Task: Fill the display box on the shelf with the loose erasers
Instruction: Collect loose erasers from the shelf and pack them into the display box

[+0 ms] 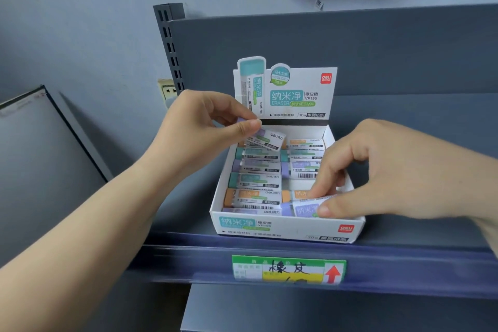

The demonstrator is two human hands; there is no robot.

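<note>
Both hands were working inside the white cardboard display box (285, 226), which sat on the grey metal shelf (404, 250) just behind the blue price rail and its green-and-yellow handwritten label (288, 268).

Left hand (204, 127): thumb and fingers pinched a purple eraser in a white printed sleeve (266, 139), held tilted over the back-left corner of the box, not yet seated.

Right hand (377, 170): thumb and fingertips gripped a second purple sleeved eraser (301, 209) at the front-right, low against the front wall. Couldn't tell if it was fully down.

Box state: left column filled with teal, purple and orange erasers lying flat. Right column had a bare gap (299, 183) between the barcode-up purple eraser and the front orange one. My read: mostly full, a few slots left.

How I'd do this step:
- Level the left eraser before lowering it; at that tilt it would likely ride up on the teal one below.
- Keep the long axis parallel to the neighbours, sleeve print up to match.
- Press the front eraser flat, then slide it back to close the gap.
- Don't lean on the front wall; thin card, would probably bow.
</note>
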